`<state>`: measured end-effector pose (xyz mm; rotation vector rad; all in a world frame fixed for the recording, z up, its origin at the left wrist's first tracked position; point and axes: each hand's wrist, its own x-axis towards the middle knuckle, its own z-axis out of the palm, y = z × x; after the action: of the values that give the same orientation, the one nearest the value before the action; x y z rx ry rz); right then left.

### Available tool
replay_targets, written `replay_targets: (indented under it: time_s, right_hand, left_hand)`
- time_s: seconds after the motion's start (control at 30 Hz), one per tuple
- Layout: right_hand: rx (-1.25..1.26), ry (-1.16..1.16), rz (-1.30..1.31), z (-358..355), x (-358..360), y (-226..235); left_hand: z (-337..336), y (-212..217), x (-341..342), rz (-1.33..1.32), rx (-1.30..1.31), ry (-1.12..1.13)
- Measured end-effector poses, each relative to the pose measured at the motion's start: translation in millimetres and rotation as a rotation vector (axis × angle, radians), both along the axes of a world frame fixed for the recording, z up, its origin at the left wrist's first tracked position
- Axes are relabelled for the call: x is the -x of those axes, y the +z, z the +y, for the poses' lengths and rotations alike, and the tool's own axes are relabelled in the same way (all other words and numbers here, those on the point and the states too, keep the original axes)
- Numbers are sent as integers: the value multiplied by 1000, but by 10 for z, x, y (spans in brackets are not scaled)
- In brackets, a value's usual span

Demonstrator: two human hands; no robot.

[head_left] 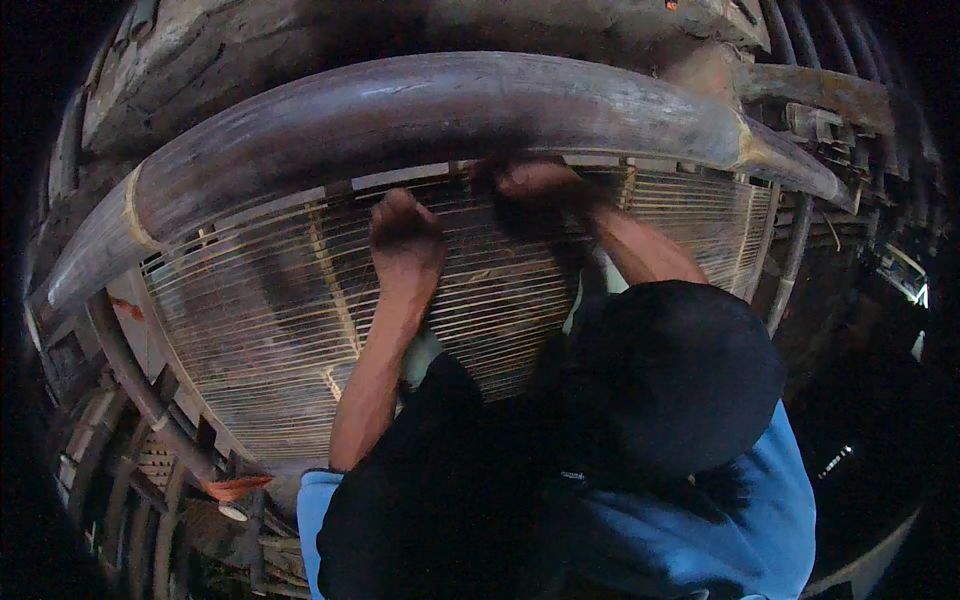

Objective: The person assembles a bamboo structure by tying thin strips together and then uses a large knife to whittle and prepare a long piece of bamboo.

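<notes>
A: While both hands are working at the upper edge of the slat panel [300, 330], the panel itself is lying just below the big curved beam [420, 110], filling the frame under it. Thin pale slats are running side by side, crossed by a few tied rows.

B: State of the hands?

A: Left hand [405, 240] is closing into a loose fist on the slats near mid-panel; whether it is pinching a strand, cannot tell. Right hand [535, 185] is pressing in right under the beam, fingers curled and blurred; grip not readable.

B: Progress?

A: Judging by the look, most of the panel is already laid and bound, left to right. Work is concentrating at the top edge by the beam, so that strip seems unfinished.

B: Surroundings?

A: Dark poles [140, 400] are curving around the lower left. The person's dark cap [670, 370] and blue shirt [680, 530] are covering the lower right.
</notes>
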<state>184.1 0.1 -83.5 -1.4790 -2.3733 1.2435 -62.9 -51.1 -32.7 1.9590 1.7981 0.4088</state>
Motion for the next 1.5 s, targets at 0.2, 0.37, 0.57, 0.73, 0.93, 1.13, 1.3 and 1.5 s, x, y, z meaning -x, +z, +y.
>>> replay_targets:
  time_s: [0.2,0.37,0.57,0.73,0.93,1.13,1.3,1.5]
  right_hand:
    - [95,-5,130,-62,8,108]
    - [174,36,-262,42,315,603]
    - [160,23,-259,5,125,345]
    - [-137,-210,-137,-228,623,691]
    - [-498,122,197,-369,1008,921]
    - [37,102,163,-617,1070,936]
    - [-343,238,207,-608,1082,724]
    - [-39,907,-19,-678,980,830]
  left_hand:
    - [-36,215,167,-446,345,31]
    - [-274,149,543,-710,310,158]
    - [-187,676,501,-1867,396,546]
    - [-527,591,596,-1944,359,395]
    - [-492,751,462,-1805,310,309]
    - [-654,677,469,-1808,289,238]
    - [-746,590,579,-1714,327,376]
    - [-284,456,1887,-496,-142,309]
